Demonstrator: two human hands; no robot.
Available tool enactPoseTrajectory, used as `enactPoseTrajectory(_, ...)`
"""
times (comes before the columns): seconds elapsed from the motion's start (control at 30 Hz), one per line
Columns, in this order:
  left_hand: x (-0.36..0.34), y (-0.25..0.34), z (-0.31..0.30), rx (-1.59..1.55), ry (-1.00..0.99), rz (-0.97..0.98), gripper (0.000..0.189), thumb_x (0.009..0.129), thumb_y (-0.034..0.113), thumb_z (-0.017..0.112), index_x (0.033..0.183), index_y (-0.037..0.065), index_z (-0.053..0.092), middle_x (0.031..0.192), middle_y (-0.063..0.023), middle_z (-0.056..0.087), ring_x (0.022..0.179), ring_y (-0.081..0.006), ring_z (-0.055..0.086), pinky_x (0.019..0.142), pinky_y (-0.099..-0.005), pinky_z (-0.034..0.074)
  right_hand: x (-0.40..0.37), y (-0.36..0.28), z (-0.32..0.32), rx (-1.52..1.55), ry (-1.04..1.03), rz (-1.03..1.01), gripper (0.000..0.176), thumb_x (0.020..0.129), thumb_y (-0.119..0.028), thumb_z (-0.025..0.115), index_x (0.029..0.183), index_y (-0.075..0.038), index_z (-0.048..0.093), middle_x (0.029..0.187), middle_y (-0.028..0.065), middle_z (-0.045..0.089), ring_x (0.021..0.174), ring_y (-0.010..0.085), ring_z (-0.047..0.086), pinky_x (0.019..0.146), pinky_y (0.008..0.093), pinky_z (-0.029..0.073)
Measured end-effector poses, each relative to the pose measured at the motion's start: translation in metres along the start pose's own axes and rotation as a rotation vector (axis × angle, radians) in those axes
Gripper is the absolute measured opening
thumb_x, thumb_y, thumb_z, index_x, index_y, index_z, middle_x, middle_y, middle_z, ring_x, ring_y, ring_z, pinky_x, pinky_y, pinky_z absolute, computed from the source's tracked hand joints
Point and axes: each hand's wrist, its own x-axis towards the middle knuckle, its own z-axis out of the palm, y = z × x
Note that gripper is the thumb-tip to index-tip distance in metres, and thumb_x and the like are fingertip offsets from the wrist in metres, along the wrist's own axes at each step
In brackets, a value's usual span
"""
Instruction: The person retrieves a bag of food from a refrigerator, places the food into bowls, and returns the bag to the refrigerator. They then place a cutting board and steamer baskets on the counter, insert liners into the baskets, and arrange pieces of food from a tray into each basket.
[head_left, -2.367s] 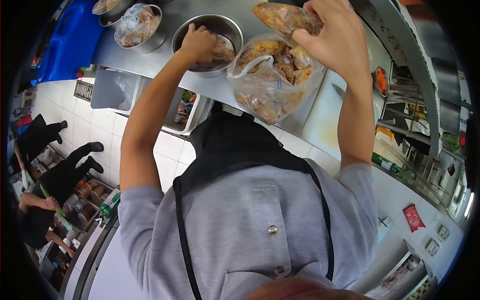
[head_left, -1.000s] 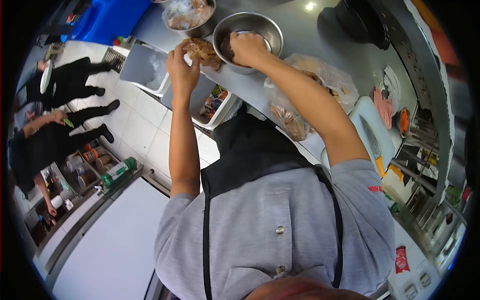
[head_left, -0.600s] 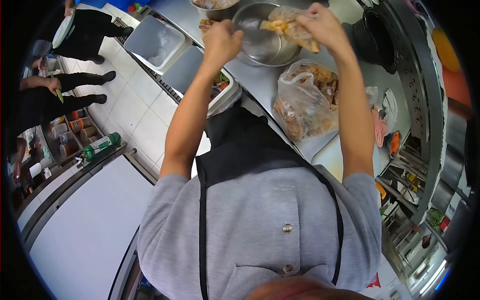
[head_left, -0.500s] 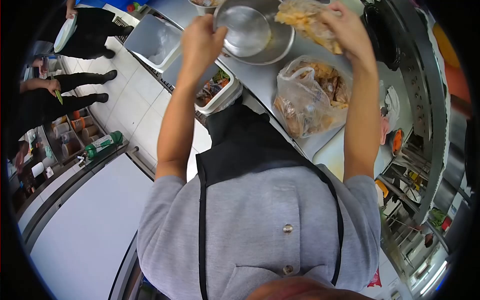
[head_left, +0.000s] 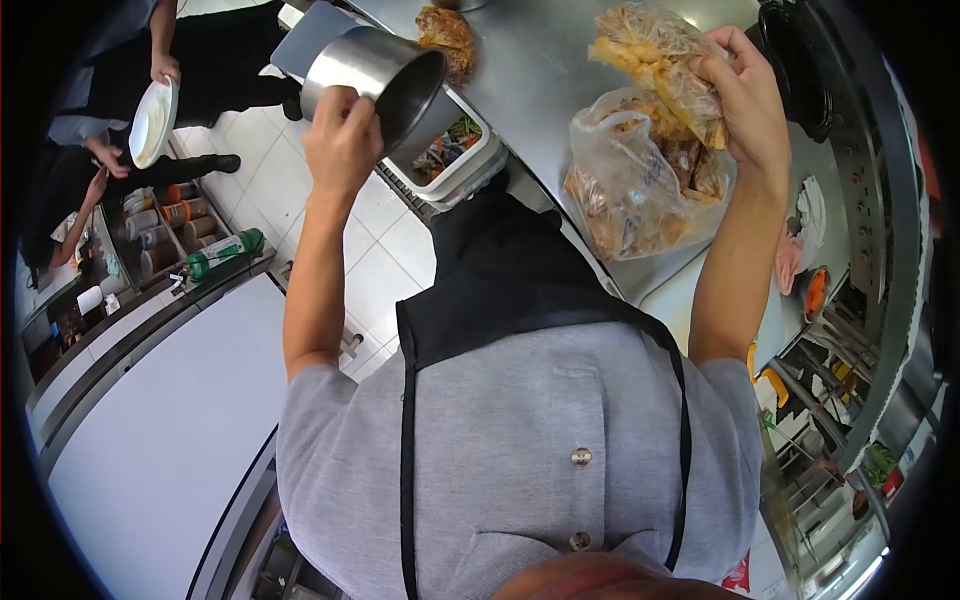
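My left hand (head_left: pixel 343 140) is closed on the rim of a deep metal bowl (head_left: pixel 350 68), which is tilted over the bins at the counter's left edge. In my right hand (head_left: pixel 745 95) is a plastic-wrapped bundle of yellow-brown food (head_left: pixel 665 60), held above the counter. Just below that bundle, an open clear plastic bag (head_left: pixel 620 200) full of similar wrapped food stands on the metal counter (head_left: pixel 535 90). Another wrapped food bundle (head_left: pixel 448 42) lies near the counter's left edge, right of the bowl.
White bin (head_left: pixel 478 165) with food scraps stands beside the counter. A grey lid (head_left: pixel 305 40) is behind the bowl. Two people stand at the upper left, one holding a white plate (head_left: pixel 153 122). Black pans (head_left: pixel 795 75) sit at right; a white board (head_left: pixel 665 305) lies nearer me.
My left hand has moved left and now holds the metal bowl, lifted and tilted. The wrapped bundle on the counter has come into view. My right hand still holds its bundle, slightly further right.
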Motion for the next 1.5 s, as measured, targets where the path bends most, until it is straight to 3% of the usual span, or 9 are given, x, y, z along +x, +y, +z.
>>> enactPoseTrajectory(0.73, -0.009, -0.028, 0.019, 0.393, 0.095, 0.174, 0.013, 0.059, 0.006, 0.062, 0.065, 0.016, 0.056, 0.081, 0.0013, 0.052, 0.074, -0.0204, 0.050, 0.052, -0.0303, 0.044, -0.031, -0.015, -0.009, 0.037, -0.001, -0.055, 0.014, 0.085, -0.004, 0.055, 0.099, -0.002, 0.052, 0.080, 0.0002, 0.061, 0.066, 0.0014, 0.052, 0.059, 0.0181, 0.041)
enactPoseTrajectory(0.83, 0.004, -0.027, 0.011, 0.255, 0.297, 0.092, 0.017, 0.055, -0.002, 0.063, 0.067, 0.009, 0.059, 0.081, -0.0074, 0.053, 0.078, -0.0251, 0.049, 0.059, -0.0343, 0.043, -0.032, -0.020, 0.001, 0.074, 0.010, -0.069, 0.014, 0.083, -0.002, 0.057, 0.097, -0.002, 0.053, 0.075, -0.0006, 0.059, 0.063, 0.0007, 0.050, 0.055, 0.0182, 0.039)
enactPoseTrajectory(0.93, 0.038, 0.011, -0.008, -0.150, 0.486, -0.313, 0.010, 0.064, -0.008, 0.057, 0.070, -0.001, 0.056, 0.092, -0.0135, 0.050, 0.082, -0.0243, 0.048, 0.068, -0.0332, 0.040, -0.028, -0.014, 0.006, 0.123, 0.047, -0.075, 0.016, 0.081, -0.002, 0.061, 0.095, -0.001, 0.054, 0.071, -0.0003, 0.059, 0.060, 0.0017, 0.050, 0.051, 0.0193, 0.039)
enactPoseTrajectory(1.07, 0.065, 0.038, 0.014, -0.580, 0.150, -0.599, 0.009, 0.077, 0.000, 0.060, 0.085, -0.004, 0.059, 0.093, -0.0073, 0.052, 0.083, -0.0153, 0.050, 0.075, -0.0282, 0.041, -0.019, -0.024, 0.029, 0.132, 0.016, -0.106, 0.020, 0.081, -0.004, 0.062, 0.099, -0.002, 0.054, 0.072, 0.0000, 0.059, 0.061, 0.0030, 0.052, 0.052, 0.0190, 0.040)
enactPoseTrajectory(1.17, 0.074, 0.052, 0.072, -0.742, 0.003, -0.685, 0.007, 0.074, 0.002, 0.060, 0.076, -0.002, 0.055, 0.084, -0.0083, 0.052, 0.078, -0.0169, 0.049, 0.068, -0.0290, 0.039, -0.006, -0.033, 0.045, 0.025, 0.059, -0.167, 0.012, 0.085, -0.006, 0.058, 0.096, -0.002, 0.057, 0.074, -0.0009, 0.060, 0.066, 0.0022, 0.052, 0.059, 0.0195, 0.042)
enactPoseTrajectory(1.23, 0.080, 0.064, 0.098, -1.124, -0.109, -0.850, 0.004, 0.073, 0.000, 0.059, 0.073, 0.002, 0.055, 0.068, -0.0022, 0.050, 0.061, -0.0125, 0.047, 0.056, -0.0263, 0.037, -0.004, -0.035, 0.040, -0.357, 0.119, -0.197, 0.028, 0.079, -0.016, 0.067, 0.098, 0.002, 0.059, 0.084, 0.0108, 0.063, 0.081, 0.0200, 0.061, 0.074, 0.0333, 0.049)
enactPoseTrajectory(1.33, 0.092, 0.069, 0.112, -1.316, -0.151, -1.008, 0.008, 0.073, -0.001, 0.057, 0.070, 0.005, 0.054, 0.060, 0.0018, 0.048, 0.049, -0.0094, 0.042, 0.047, -0.0247, 0.033, -0.030, -0.016, 0.011, -0.547, 0.188, -0.271, 0.013, 0.082, -0.012, 0.062, 0.089, -0.002, 0.061, 0.068, 0.0070, 0.062, 0.060, 0.0106, 0.057, 0.055, 0.0270, 0.045)
enactPoseTrajectory(1.4, 0.083, 0.061, 0.133, -1.258, -0.235, -0.971, 0.010, 0.075, -0.002, 0.057, 0.069, 0.005, 0.052, 0.062, -0.0006, 0.050, 0.049, -0.0095, 0.044, 0.045, -0.0246, 0.034, -0.045, 0.006, -0.005, -0.550, 0.108, -0.042, 0.013, 0.081, -0.013, 0.062, 0.084, -0.001, 0.063, 0.071, 0.0107, 0.065, 0.062, 0.0216, 0.062, 0.061, 0.0347, 0.048)
enactPoseTrajectory(1.5, 0.080, 0.062, 0.141, -1.271, -0.299, -1.083, 0.010, 0.085, 0.006, 0.061, 0.080, 0.005, 0.053, 0.067, -0.0011, 0.053, 0.054, -0.0102, 0.050, 0.048, -0.0239, 0.040, -0.053, 0.050, -0.009, -1.116, -0.052, -0.208, 0.021, 0.078, -0.006, 0.061, 0.098, -0.004, 0.064, 0.095, 0.0128, 0.067, 0.094, 0.0347, 0.062, 0.077, 0.0448, 0.051)
